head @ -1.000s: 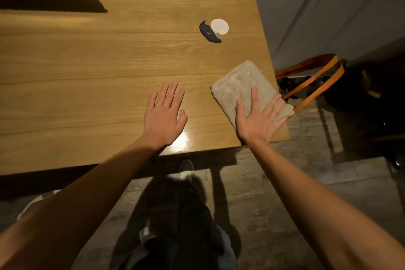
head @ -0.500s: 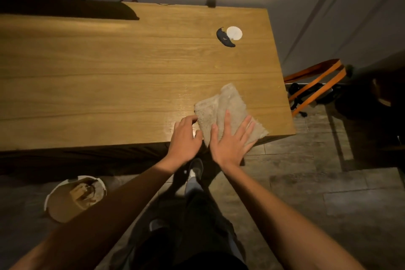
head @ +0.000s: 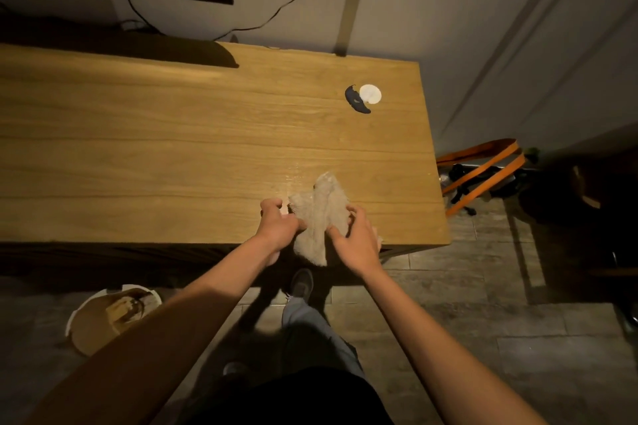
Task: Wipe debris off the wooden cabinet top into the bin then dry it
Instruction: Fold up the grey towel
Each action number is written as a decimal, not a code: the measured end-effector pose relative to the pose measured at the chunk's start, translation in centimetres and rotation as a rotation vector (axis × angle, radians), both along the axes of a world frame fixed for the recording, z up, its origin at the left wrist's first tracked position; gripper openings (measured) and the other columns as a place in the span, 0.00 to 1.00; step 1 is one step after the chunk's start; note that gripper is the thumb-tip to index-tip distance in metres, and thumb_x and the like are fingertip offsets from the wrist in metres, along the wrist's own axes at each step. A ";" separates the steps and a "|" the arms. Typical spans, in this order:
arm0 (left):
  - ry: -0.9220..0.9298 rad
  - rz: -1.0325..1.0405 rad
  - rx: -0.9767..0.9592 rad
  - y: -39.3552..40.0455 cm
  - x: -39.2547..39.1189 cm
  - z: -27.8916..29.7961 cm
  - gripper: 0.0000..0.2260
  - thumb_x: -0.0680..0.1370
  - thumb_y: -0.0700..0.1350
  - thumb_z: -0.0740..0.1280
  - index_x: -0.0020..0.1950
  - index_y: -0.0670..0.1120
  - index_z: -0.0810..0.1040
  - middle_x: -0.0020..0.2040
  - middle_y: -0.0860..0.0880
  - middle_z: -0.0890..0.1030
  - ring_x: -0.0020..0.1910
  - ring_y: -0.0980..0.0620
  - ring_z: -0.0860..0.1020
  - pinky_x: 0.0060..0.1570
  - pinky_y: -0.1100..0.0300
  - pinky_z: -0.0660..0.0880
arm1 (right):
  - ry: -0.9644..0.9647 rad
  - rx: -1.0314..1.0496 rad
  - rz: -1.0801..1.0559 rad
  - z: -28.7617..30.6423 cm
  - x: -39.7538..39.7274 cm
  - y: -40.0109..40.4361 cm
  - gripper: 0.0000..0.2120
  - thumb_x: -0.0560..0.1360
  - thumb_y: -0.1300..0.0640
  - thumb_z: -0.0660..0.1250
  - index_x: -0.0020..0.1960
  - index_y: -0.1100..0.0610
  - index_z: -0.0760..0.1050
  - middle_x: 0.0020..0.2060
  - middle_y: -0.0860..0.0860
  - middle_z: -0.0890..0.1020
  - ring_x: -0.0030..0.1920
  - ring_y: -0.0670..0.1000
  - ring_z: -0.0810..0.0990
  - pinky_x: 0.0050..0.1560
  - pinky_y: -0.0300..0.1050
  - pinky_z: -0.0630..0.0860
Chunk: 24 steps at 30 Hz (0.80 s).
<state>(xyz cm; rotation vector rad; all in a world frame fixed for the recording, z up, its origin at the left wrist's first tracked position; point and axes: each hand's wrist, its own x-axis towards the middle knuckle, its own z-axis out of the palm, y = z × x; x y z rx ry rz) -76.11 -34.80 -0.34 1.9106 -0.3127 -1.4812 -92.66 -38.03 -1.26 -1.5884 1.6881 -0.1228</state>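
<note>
The palm side of both hands is turned away from the head view, and the fingertips of each are buried in folds of fabric, so the exact grip cannot be fully made out. The underside of the cloth [head: 321, 217] and whatever may be gathered in it are hidden. The contents of the bin [head: 103, 317] are dim and hard to identify, and part of its rim is covered by the left forearm. The dark object at the top left is cut off by the frame edge.

The cloth is seen bunched at the near edge of the wooden cabinet top [head: 172, 148], toward its right end, with its lower part hanging over the front edge. It is held between the two hands: the left hand [head: 278, 228] grips its left side with curled fingers, and the right hand [head: 355, 238] grips its right side, thumb and fingers curled into the fabric.

Both forearms are extended forward and converge at the cloth, with the backs of the hands facing up. The bin stands on the floor to the lower left, well apart from the cloth. A small white disc [head: 370, 93] and a dark curved piece [head: 355, 103], touching each other, lie near the far right corner of the top
</note>
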 end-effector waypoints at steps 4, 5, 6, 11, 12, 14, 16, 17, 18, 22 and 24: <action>0.285 0.111 0.017 -0.6 1.0 1.0 0.18 0.74 0.31 0.70 0.64 0.37 0.77 0.60 0.37 0.83 0.54 0.46 0.84 0.53 0.55 0.82 | -0.090 0.139 -0.024 0.7 -0.8 -2.8 0.41 0.74 0.49 0.76 0.79 0.52 0.58 0.60 0.52 0.80 0.63 0.56 0.78 0.66 0.60 0.75; 0.326 0.103 0.004 -0.7 1.2 1.3 0.13 0.74 0.30 0.69 0.57 0.37 0.80 0.57 0.39 0.84 0.50 0.48 0.85 0.48 0.59 0.82 | -0.086 0.158 -0.002 0.8 -0.9 -3.2 0.40 0.73 0.48 0.77 0.79 0.53 0.60 0.58 0.52 0.80 0.61 0.55 0.79 0.64 0.59 0.77; 0.349 0.084 -0.003 -0.7 1.5 1.6 0.10 0.73 0.30 0.69 0.53 0.37 0.81 0.54 0.40 0.85 0.48 0.49 0.85 0.46 0.60 0.82 | -0.073 0.166 0.030 0.8 -0.9 -3.6 0.39 0.73 0.47 0.77 0.77 0.54 0.64 0.58 0.52 0.79 0.60 0.54 0.80 0.63 0.57 0.78; 0.271 -0.077 -0.045 -1.1 3.3 3.3 0.18 0.64 0.37 0.69 0.53 0.40 0.80 0.49 0.43 0.82 0.51 0.46 0.80 0.54 0.52 0.79 | -0.146 0.174 0.110 0.8 -0.1 -4.9 0.41 0.70 0.46 0.79 0.77 0.52 0.65 0.71 0.54 0.73 0.69 0.54 0.73 0.70 0.56 0.73; 0.241 -0.113 -0.063 -1.1 3.7 3.8 0.19 0.63 0.37 0.68 0.54 0.39 0.79 0.48 0.43 0.81 0.49 0.47 0.80 0.50 0.54 0.79 | -0.187 0.170 0.111 1.0 0.3 -5.2 0.43 0.70 0.47 0.80 0.78 0.51 0.63 0.73 0.54 0.70 0.72 0.54 0.71 0.73 0.57 0.71; 0.181 -0.160 -0.102 -0.8 4.7 4.6 0.18 0.63 0.38 0.67 0.52 0.39 0.79 0.45 0.44 0.81 0.44 0.49 0.79 0.43 0.57 0.77 | -0.229 0.130 0.157 1.6 1.3 -5.6 0.46 0.70 0.49 0.80 0.80 0.47 0.58 0.77 0.53 0.66 0.75 0.55 0.66 0.75 0.59 0.66; 0.121 -0.188 -0.137 -0.4 5.7 5.1 0.19 0.63 0.38 0.67 0.53 0.37 0.80 0.46 0.44 0.82 0.47 0.48 0.80 0.47 0.54 0.78 | -0.216 0.037 0.300 2.5 2.4 -6.2 0.49 0.70 0.49 0.80 0.81 0.42 0.53 0.79 0.51 0.61 0.77 0.55 0.60 0.77 0.59 0.62; 0.092 -0.209 -0.155 -0.2 6.2 5.4 0.19 0.63 0.38 0.66 0.54 0.38 0.80 0.48 0.45 0.83 0.49 0.48 0.80 0.51 0.53 0.77 | -0.212 -0.011 0.403 3.2 2.9 -6.6 0.51 0.70 0.48 0.80 0.81 0.40 0.51 0.80 0.49 0.57 0.79 0.55 0.57 0.77 0.59 0.58; 0.070 -0.236 -0.174 0.1 6.6 5.8 0.18 0.64 0.38 0.66 0.53 0.40 0.81 0.50 0.45 0.84 0.50 0.49 0.80 0.51 0.54 0.77 | -0.213 -0.046 0.519 4.0 3.6 -7.0 0.52 0.69 0.47 0.79 0.81 0.37 0.49 0.82 0.47 0.53 0.80 0.53 0.52 0.77 0.59 0.53; 0.026 -0.368 -0.243 1.1 8.2 7.3 0.10 0.73 0.37 0.67 0.53 0.42 0.83 0.47 0.47 0.86 0.45 0.52 0.84 0.47 0.57 0.80 | -0.249 0.008 0.985 7.9 7.0 -8.3 0.46 0.70 0.40 0.77 0.79 0.32 0.53 0.81 0.38 0.54 0.81 0.43 0.50 0.79 0.53 0.48; 0.012 -0.405 -0.278 1.5 8.7 7.8 0.10 0.73 0.39 0.70 0.54 0.44 0.83 0.48 0.45 0.86 0.46 0.52 0.84 0.50 0.56 0.79 | -0.288 0.089 1.093 9.6 9.1 -8.6 0.41 0.71 0.43 0.79 0.78 0.38 0.63 0.75 0.36 0.67 0.75 0.34 0.63 0.77 0.39 0.59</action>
